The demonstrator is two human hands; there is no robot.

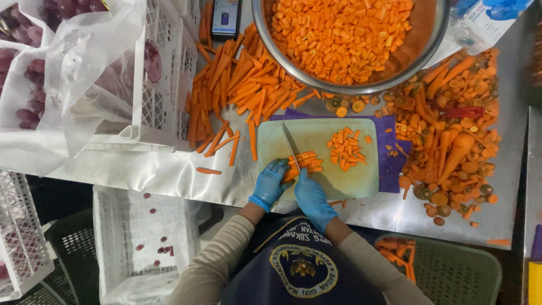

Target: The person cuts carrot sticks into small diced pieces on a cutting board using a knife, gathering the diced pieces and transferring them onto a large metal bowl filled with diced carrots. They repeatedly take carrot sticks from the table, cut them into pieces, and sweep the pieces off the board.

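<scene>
L hand [271, 182] grips knife [290, 146]; R hand [310, 195] clamps carrot sticks [302, 162] together on cutting board [322, 186] so they cut evenly w/o rolling. Diced pile [345, 149] just right.

Bright overhead light; glare on steel table [169, 172]; floor below dim; focus sharp.

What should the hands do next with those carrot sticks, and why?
Probably slice again: the left hand has the knife at the bundled carrot sticks, which the right hand steadies on the cutting board; part of them is uncut.
</scene>
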